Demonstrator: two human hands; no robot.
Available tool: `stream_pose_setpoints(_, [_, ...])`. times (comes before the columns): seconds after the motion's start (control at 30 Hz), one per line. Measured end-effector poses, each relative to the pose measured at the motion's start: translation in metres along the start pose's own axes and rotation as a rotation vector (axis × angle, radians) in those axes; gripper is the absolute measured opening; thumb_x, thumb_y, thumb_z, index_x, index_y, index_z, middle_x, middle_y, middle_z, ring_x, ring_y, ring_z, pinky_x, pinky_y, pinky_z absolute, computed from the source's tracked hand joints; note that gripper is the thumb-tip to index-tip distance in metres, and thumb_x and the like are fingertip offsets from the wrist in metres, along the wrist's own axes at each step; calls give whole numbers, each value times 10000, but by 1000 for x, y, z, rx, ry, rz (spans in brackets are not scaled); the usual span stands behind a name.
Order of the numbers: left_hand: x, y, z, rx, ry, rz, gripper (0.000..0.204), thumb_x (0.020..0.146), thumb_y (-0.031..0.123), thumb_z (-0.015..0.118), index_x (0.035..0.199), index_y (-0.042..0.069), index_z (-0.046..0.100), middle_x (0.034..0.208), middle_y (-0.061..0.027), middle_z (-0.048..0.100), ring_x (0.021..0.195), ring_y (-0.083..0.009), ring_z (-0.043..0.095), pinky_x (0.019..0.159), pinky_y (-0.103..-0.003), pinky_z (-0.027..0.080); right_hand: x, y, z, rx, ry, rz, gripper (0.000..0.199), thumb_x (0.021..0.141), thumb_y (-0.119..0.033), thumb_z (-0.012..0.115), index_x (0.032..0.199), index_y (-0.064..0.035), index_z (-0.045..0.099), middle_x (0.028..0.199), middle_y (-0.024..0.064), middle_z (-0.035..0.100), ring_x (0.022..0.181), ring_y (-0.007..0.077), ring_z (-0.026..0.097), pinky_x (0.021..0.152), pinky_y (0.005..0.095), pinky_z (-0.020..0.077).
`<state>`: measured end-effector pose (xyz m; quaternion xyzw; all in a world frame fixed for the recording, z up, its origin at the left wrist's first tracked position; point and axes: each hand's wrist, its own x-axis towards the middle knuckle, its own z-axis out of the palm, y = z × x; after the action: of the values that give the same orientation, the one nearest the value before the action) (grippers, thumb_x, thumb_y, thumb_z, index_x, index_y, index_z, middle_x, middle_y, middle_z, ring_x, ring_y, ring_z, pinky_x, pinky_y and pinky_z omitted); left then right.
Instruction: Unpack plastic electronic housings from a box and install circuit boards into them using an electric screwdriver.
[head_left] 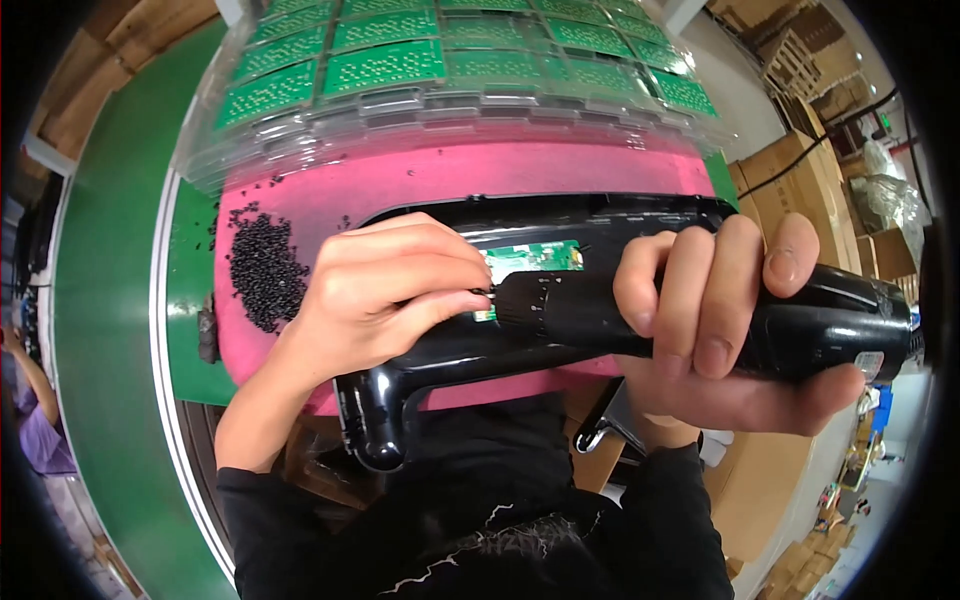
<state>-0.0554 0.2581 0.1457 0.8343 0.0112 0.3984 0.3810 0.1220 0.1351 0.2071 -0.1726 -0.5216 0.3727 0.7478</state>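
My right grip is clamped around the black power driver, whose nose hides part of the green circuit board in the black housing on the pink mat. My left grip has thumb and forefinger together at that nose; what they pinch is too small to tell. I should hold the driver steady, align its tip gently and spare the board any knock.

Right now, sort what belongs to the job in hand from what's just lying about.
In the job: power screwdriver in the right hand; left hand at its tip; black casing; circuit board; probably small black pieces, board trays.

Lying about, seemingly: cardboard boxes, plastic wrap.
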Motion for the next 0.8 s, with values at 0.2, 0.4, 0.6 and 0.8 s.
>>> stream_pose_setpoints(0.2, [2,-1,-9,-22,64,-104,93,763,-73,696,849,-44,683,809,-119,700,744,-226,683,666,-308,551,6,-18,-31,-161,60,20,594,875,-600,562,1078,-42,542,655,0,502,505,109,447,542,289,359])
stream_pose_setpoints(0.4, [-2,-3,5,117,-190,-113,75,775,7,719,834,-19,681,833,-105,704,797,-269,670,714,-358,549,5,-4,-52,-342,261,119,520,920,-541,484,985,-26,525,628,24,488,490,131,420,543,297,357])
stream_pose_setpoints(0.6, [-4,-3,7,175,-337,-120,105,801,80,715,873,14,674,946,-58,714,838,-257,647,714,-359,551,3,6,-59,-393,280,148,499,924,-527,480,968,-31,511,612,21,475,489,130,418,549,298,363])
stream_pose_setpoints(0.8, [-5,-5,11,232,-437,-246,101,862,117,662,818,33,625,1002,-37,714,819,-246,650,659,-364,535,4,11,-60,-394,263,165,492,924,-525,482,963,-36,512,614,18,475,487,125,412,550,295,360])
